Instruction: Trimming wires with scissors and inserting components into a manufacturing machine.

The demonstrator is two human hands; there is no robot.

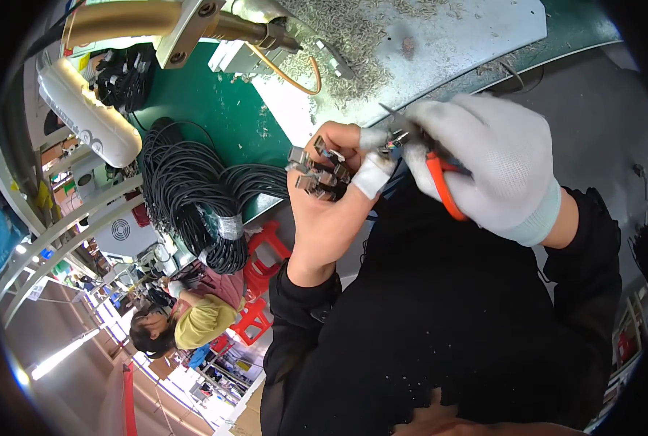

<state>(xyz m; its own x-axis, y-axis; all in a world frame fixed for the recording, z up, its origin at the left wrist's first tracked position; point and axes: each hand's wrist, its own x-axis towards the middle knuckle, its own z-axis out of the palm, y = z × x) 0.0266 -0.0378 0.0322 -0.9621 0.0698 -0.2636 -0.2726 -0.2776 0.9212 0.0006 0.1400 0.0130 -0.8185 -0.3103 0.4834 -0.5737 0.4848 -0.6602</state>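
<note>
My left hand (pixel 320 218) is closed, with white wraps on the thumb and a fingertip. Several small metal plugs (pixel 316 174) on black cable ends sit bunched in its palm and fingers. Between thumb and fingertip it pinches a cable end with fine coloured wires (pixel 393 145). My right hand (pixel 494 160), in a white knit glove, grips orange-handled pliers (pixel 444 185). The dark jaws point left, right at the pinched wires; whether they touch cannot be told.
Scattered trimmings (pixel 360 58) cover a pale board on the green bench (pixel 171 94). A big coil of black cable (pixel 186 196) lies at the left. Above it, a machine arm (pixel 222 29) reaches over the bench. A seated co-worker (pixel 200 320) and red stools (pixel 266 254) are beyond.
</note>
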